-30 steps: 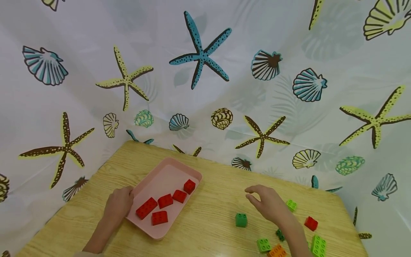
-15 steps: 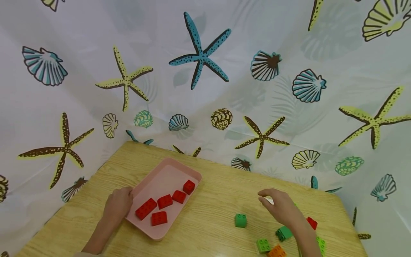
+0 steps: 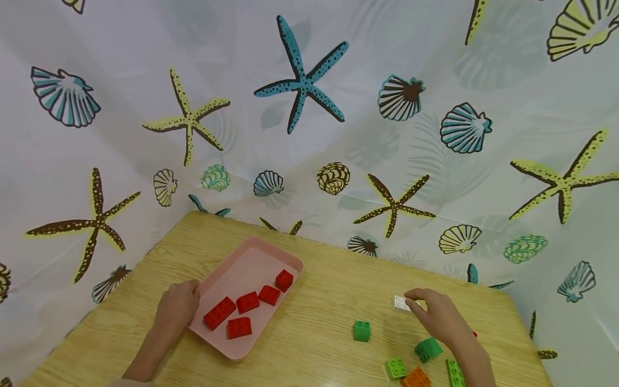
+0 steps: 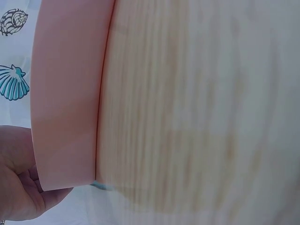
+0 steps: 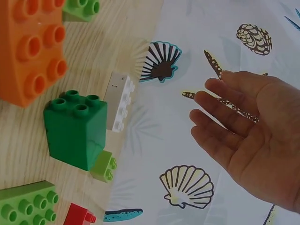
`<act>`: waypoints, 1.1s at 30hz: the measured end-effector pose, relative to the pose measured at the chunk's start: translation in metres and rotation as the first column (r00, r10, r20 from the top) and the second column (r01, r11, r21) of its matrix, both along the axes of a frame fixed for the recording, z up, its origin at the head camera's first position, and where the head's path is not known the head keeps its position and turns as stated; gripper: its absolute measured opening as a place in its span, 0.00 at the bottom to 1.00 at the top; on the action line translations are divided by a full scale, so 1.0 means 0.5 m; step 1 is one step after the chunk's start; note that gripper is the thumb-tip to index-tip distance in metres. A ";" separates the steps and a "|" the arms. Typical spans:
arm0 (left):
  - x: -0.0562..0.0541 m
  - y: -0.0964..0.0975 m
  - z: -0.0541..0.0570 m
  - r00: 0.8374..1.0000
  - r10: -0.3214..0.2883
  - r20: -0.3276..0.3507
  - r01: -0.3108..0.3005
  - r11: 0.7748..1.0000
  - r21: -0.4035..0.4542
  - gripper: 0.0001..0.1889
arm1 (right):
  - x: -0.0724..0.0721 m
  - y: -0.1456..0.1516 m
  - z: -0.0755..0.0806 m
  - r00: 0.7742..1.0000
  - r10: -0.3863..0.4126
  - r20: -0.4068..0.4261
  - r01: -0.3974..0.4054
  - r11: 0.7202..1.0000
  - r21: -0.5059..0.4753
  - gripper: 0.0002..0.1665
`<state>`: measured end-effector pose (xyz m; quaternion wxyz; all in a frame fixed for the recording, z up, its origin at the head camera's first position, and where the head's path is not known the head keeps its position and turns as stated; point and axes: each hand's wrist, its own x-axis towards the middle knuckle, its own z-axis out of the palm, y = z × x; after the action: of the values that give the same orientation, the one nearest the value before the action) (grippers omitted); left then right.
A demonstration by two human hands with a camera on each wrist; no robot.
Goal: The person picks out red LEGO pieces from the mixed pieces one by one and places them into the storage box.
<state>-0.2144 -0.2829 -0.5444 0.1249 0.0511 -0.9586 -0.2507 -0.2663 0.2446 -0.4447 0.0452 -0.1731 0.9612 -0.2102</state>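
My left hand (image 3: 176,305) grips the left edge of a pink tray (image 3: 213,275); the left wrist view shows its fingers curled at the tray wall (image 4: 65,103). Several red toy bricks, one of them the long brick (image 3: 219,313), lie in the tray. Over the right part of the table, my right hand (image 3: 437,312) is empty, its fingers loosely bent and apart. A white brick (image 3: 400,303) lies beyond its fingertips, partly covered by them in the head view. Nearer the wrist is a dark green brick (image 3: 427,349), seen large with studs up in the right wrist view.
Another green brick (image 3: 361,331) stands left of the right hand. Toward the front lie a lime brick (image 3: 396,368), an orange brick (image 3: 416,378) and a longer lime brick (image 3: 455,372). A red brick (image 5: 79,215) sits farther right. Shell-patterned cloth (image 3: 300,150) hangs behind the table.
My right hand has moved right and slightly toward me, away from the tray, uncovering the white brick and the dark green brick. The left hand and tray have stayed put.
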 end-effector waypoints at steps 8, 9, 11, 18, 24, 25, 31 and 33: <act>0.003 0.000 0.003 1.000 0.002 -0.009 -0.002 1.000 -0.007 0.05 | 0.000 0.021 -0.015 0.995 -0.060 0.075 0.059 0.998 0.013 0.16; 0.003 0.000 0.003 1.000 0.000 -0.008 0.000 1.000 -0.008 0.05 | 0.000 0.023 -0.016 0.995 -0.065 0.077 0.064 0.998 0.015 0.16; 0.003 0.000 0.003 1.000 -0.002 -0.004 0.002 1.000 -0.008 0.05 | -0.001 0.028 -0.019 0.995 -0.070 0.071 0.068 0.997 0.025 0.16; 0.001 0.000 0.001 1.000 0.002 0.002 -0.002 1.000 -0.011 0.05 | 0.000 0.050 -0.031 0.996 -0.082 0.039 0.081 0.996 0.021 0.14; 0.001 0.000 0.000 1.000 0.007 0.000 -0.007 1.000 -0.008 0.05 | -0.002 0.062 -0.034 0.995 -0.087 0.042 0.086 0.996 0.027 0.14; 0.001 0.000 -0.001 1.000 0.005 0.000 -0.005 1.000 -0.007 0.05 | -0.002 0.064 -0.034 0.995 -0.089 0.044 0.088 0.996 0.026 0.14; 0.002 0.000 -0.002 1.000 0.004 -0.013 -0.005 1.000 -0.013 0.05 | -0.004 0.071 -0.031 0.993 -0.103 0.052 0.101 0.995 0.024 0.15; 0.001 0.000 -0.002 1.000 0.003 -0.020 -0.003 1.000 -0.017 0.06 | -0.005 0.075 -0.032 0.994 -0.102 0.050 0.101 0.995 0.024 0.16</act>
<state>-0.2137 -0.2830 -0.5453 0.1353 0.0491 -0.9593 -0.2430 -0.2685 0.2820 -0.4605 0.0607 -0.1180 0.9695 -0.2062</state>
